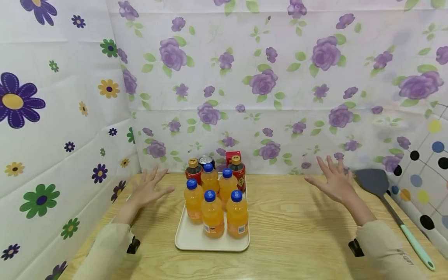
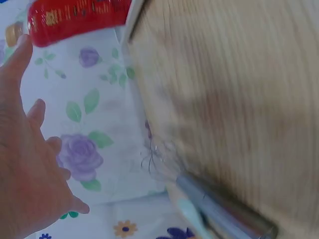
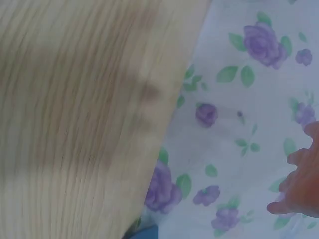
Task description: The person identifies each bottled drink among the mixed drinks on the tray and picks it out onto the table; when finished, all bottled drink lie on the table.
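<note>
Both hands hover over the table with spread fingers and hold nothing. My left hand (image 1: 148,189) is left of a cream tray (image 1: 190,239); my right hand (image 1: 335,183) is well to the tray's right. Several orange-drink bottles (image 1: 212,217) with blue caps stand on the tray. Behind them are two dark bottles with red labels and gold caps, one at the left (image 1: 194,171) and one at the right (image 1: 240,171), partly hidden. In the left wrist view, the thumb overlaps a gold-capped bottle (image 2: 75,20).
A can (image 1: 206,160) and a red box (image 1: 232,156) show at the tray's back. On the right lies a spatula (image 1: 392,210) with a mint handle. A whisk (image 2: 219,204) lies by the left wall. Flowered cloth (image 1: 245,97) borders the wooden table (image 1: 283,233).
</note>
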The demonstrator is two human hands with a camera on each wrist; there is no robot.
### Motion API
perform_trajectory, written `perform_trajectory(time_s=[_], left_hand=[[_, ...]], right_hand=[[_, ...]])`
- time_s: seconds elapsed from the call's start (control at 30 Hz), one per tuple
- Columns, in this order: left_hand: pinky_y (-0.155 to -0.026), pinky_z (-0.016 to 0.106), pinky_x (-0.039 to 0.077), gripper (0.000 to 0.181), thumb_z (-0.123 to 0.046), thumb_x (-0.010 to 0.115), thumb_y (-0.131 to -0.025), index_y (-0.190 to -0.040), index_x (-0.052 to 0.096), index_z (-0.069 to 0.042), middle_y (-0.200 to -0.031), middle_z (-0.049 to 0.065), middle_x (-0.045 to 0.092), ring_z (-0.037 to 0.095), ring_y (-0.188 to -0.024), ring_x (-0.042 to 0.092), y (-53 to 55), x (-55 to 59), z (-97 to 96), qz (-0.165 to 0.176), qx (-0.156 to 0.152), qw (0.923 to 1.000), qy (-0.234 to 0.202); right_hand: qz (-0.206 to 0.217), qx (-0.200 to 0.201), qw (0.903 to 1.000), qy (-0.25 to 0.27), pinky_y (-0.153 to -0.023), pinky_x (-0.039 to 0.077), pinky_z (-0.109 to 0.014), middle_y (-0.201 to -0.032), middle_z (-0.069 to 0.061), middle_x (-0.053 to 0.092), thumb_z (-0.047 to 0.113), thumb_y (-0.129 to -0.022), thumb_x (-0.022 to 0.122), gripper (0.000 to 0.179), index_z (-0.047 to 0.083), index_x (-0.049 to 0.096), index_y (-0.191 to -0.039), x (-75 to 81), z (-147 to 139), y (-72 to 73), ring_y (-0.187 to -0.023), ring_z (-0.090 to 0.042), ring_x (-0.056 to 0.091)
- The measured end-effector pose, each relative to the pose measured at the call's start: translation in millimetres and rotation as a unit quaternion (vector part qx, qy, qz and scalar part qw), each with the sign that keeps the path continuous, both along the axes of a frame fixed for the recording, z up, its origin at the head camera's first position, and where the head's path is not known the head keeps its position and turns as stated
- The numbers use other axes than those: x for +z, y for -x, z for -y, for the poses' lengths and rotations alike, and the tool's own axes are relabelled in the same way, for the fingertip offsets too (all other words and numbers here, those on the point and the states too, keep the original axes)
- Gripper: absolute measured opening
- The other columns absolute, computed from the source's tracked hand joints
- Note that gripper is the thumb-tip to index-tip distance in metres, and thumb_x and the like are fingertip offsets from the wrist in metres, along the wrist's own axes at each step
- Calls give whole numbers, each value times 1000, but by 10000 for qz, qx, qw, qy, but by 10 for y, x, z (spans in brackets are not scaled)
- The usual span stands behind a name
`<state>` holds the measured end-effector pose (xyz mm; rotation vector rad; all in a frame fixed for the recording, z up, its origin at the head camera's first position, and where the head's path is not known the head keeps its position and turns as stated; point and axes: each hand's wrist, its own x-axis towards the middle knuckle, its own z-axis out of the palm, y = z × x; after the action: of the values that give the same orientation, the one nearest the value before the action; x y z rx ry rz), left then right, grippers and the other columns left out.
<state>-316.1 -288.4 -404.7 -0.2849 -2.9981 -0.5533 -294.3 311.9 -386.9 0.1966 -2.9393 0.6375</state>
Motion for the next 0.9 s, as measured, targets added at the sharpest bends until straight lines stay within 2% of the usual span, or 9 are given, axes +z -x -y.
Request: perform_trajectory(time_s=[0.17,0.27,0.4,0.67,0.73,0.9], left_hand=[[-107,83,-6,90,-58,57,-89,-158,16,-18,-163,25,2,60,-144,-7,-74,-151,-110,-77,-130,9978,-639],[-108,83,0,92,-53,59,-90,-159,10,-15,-162,28,-4,59,-144,-9,-136,-241,-169,199,-216,9927,-1170],[-108,82,2,96,-48,61,-91,-159,0,-17,-161,26,-13,53,-147,-12,-224,-317,-241,706,-227,9789,-1903],[-116,71,16,107,-40,68,-88,-158,-7,-14,-163,25,-8,55,-146,5,-342,-522,-301,1417,-415,9518,-2688],[-119,66,13,107,-36,71,-88,-158,-7,-14,-163,23,-7,52,-147,3,-350,-562,-321,1626,-443,9350,-3120],[-125,52,5,103,-16,72,-86,-158,-1,-8,-165,19,-2,40,-152,2,-373,-694,-346,1963,-548,8849,-4189]], right_hand=[[-101,128,9990,414,-104,-14,-82,-162,-19,-17,65,-92,46,93,24,-6,-158,21,227,71,-142,-55,-23],[-157,168,9977,638,-106,-14,-81,-163,-18,-14,64,-93,46,92,26,-5,-158,28,370,107,-143,-55,-20],[-233,272,9955,879,-108,-12,-81,-164,-20,-8,64,-93,47,91,26,-3,-159,34,603,184,-145,-55,-16],[-299,518,9876,1452,-113,-9,-77,-165,-19,-2,60,-92,52,92,21,3,-159,44,1059,346,-148,-51,-13],[-323,570,9847,1614,-114,-6,-76,-165,-19,1,58,-92,53,92,17,6,-159,52,1169,379,-148,-51,-9],[-383,753,9780,1906,-118,5,-73,-164,-19,11,49,-92,58,89,9,13,-158,34,1478,439,-150,-48,-1]])
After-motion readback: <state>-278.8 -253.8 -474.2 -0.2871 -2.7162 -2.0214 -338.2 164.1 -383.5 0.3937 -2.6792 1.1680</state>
